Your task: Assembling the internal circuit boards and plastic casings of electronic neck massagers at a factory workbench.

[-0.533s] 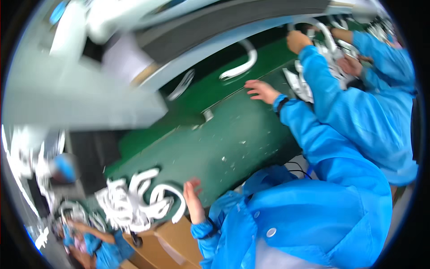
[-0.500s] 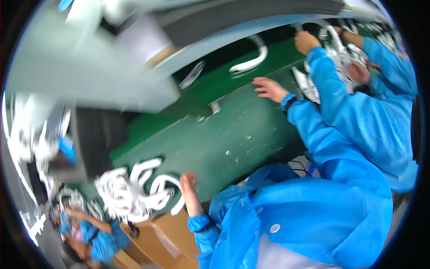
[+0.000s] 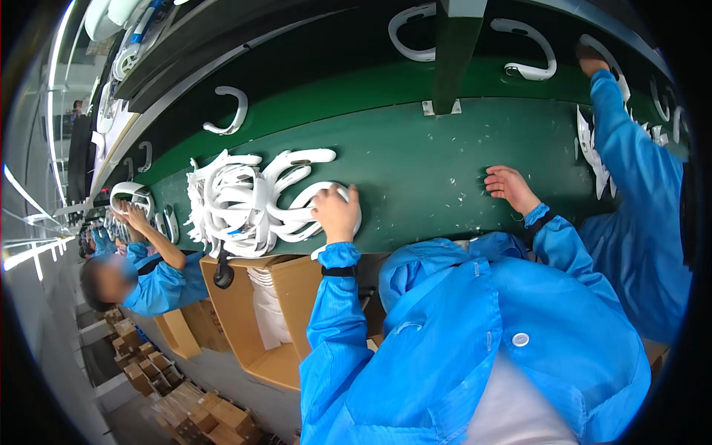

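Note:
My left hand [image 3: 335,215] has its fingers curled over a white curved plastic part [image 3: 305,202] at the right side of a tangled pile. That pile [image 3: 236,211] holds several similar white C-shaped parts, lying on the green work surface [image 3: 415,159]. To the right, my right hand [image 3: 510,187] hovers near the bench with its fingers apart and nothing in it. Small white scraps are scattered on the surface close by.
Along the far dark strip lie more curved parts [image 3: 535,52], with a green post [image 3: 449,63] rising between them. A cardboard box [image 3: 291,297] stands below the pile. Co-workers in blue reach in at the right [image 3: 630,111] and far left [image 3: 159,278].
The view has swung left and steadied. My left hand, beside the pile's end part before, is now on it. The right hand stays apart from the parts with fingers spread.

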`<state>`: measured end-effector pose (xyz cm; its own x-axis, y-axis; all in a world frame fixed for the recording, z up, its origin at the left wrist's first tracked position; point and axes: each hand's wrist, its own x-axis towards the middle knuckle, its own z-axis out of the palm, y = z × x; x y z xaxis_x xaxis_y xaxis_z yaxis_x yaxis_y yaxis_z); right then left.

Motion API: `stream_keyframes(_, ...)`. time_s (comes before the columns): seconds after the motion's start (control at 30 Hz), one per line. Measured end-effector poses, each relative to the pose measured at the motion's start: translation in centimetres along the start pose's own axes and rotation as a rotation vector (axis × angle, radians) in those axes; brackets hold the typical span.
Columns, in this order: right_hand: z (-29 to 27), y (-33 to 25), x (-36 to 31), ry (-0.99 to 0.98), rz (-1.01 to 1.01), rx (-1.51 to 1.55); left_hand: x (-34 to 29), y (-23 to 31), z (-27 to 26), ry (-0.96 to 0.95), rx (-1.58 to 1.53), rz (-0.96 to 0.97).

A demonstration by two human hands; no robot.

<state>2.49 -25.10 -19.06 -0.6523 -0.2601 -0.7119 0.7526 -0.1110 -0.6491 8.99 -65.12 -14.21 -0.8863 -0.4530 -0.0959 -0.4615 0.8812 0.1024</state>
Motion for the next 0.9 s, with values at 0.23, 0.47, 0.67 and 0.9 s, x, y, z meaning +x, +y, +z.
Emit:
stream_keyframes(0.23,2.7,3.3,-2.5,0.021,0.037,0.004,3.9,-12.1,2.4,0.380,-0.337,-0.727)
stream_keyframes(0.47,6.1,1.6,-3.7,-0.062,-0.037,-0.032,2.5,-11.3,-0.6,0.038,-1.513,-0.752)
stream_keyframes(0.67,13.1,-2.5,-5.6,-0.268,-0.244,-0.289,-0.4,-2.5,-5.9,0.033,-1.933,-0.191)
stream_keyframes(0.9,14.5,-8.2,-4.9,-0.340,-0.692,-0.271,-2.1,-0.6,-6.5,-0.584,-2.266,0.236)
